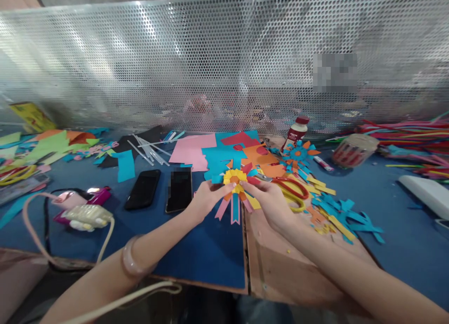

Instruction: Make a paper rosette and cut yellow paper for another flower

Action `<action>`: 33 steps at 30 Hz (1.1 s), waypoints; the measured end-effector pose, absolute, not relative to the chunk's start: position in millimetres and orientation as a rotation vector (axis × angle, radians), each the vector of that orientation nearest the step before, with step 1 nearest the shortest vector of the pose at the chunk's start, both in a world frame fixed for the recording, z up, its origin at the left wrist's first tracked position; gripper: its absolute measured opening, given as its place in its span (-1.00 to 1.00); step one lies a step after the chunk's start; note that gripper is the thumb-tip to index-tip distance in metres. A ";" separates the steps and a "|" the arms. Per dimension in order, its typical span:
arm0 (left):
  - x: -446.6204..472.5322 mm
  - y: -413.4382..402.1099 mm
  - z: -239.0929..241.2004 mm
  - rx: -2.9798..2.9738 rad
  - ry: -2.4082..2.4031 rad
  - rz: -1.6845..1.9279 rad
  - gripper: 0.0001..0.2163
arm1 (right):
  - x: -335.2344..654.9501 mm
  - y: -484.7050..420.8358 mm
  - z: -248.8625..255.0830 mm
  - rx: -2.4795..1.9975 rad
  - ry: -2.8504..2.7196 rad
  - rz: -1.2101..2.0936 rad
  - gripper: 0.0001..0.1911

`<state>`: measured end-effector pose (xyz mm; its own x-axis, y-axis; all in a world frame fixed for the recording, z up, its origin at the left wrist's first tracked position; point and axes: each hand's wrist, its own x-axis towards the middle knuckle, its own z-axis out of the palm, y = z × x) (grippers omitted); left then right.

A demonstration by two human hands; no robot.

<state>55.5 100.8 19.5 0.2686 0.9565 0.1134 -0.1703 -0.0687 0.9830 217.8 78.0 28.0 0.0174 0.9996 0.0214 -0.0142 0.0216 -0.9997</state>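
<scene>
Both hands hold a paper rosette point(235, 178) above the blue table point(196, 249). It has a yellow pleated round top with an orange centre. Pink, blue and orange paper ribbons point(232, 207) hang below it. My left hand point(206, 198) pinches its left edge with fingers closed. My right hand point(268, 198) pinches its right side, fingers also closed. Red-and-yellow scissors point(293, 190) lie just right of my right hand.
Two dark phones point(143, 189) point(179, 189) lie left of my left hand. Sheets of pink, blue and orange paper point(192, 151) and scraps point(343, 216) cover the table. A glue bottle point(295, 132) and a second rosette point(298, 153) stand behind. A perforated metal screen point(224, 62) closes the back.
</scene>
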 end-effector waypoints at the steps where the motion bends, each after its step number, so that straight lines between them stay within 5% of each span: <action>1: 55.1 101.4 18.6 1.275 0.846 1.132 -0.71 | 218.4 78.0 27.6 -1.198 -1.218 1.170 -0.67; 33: 54.6 101.1 13.1 1.286 0.922 1.208 -0.78 | 205.7 74.1 20.8 -1.058 -1.167 1.250 -0.77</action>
